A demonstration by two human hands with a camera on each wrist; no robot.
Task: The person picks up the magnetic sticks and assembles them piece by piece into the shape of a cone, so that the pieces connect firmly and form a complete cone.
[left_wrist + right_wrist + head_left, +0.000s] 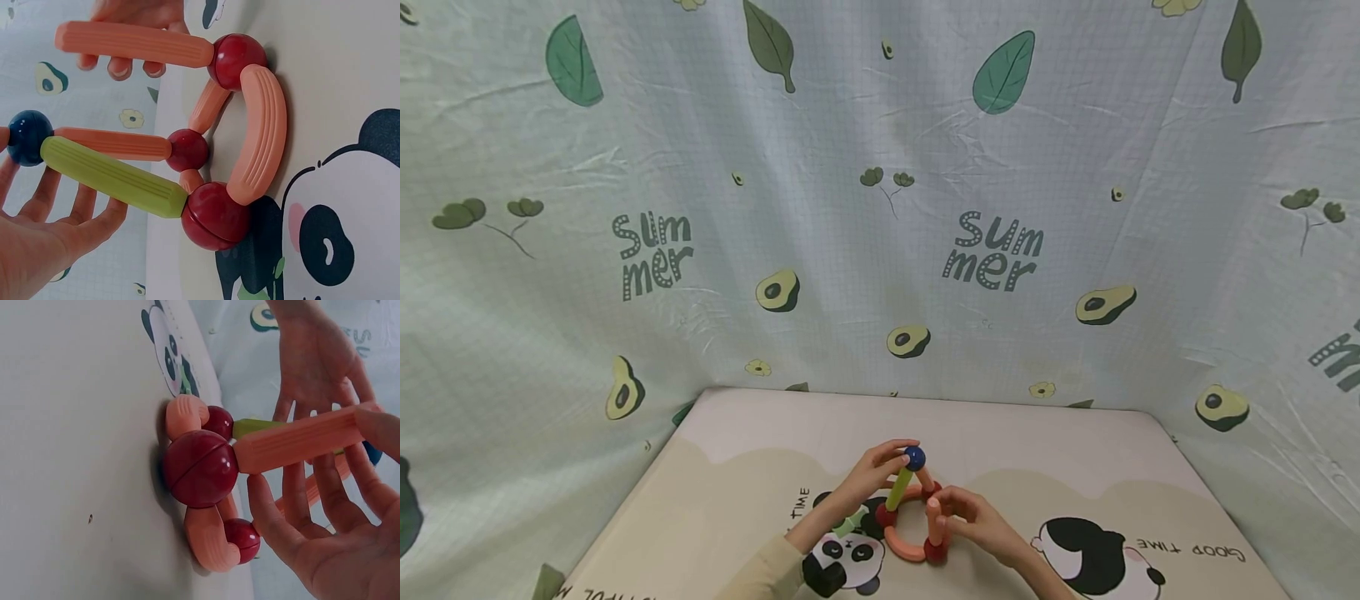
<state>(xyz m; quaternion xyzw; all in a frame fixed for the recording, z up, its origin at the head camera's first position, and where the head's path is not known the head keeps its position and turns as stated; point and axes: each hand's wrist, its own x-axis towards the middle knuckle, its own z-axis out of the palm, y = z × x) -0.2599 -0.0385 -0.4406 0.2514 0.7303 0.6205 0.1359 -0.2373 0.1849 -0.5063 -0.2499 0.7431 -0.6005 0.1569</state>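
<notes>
A ring of curved orange rods joined by red balls lies on the printed table. From two of the balls, a yellow-green stick and a straight orange stick lean up to one blue ball. My left hand pinches that blue ball at the top, thumb against it. Another straight orange stick rises from the nearest red ball. Near its upper end, my right hand holds this stick between thumb and fingers.
The tabletop carries panda prints and a black-and-white animal print. A pale curtain with leaf and avocado prints hangs behind the table and at its sides.
</notes>
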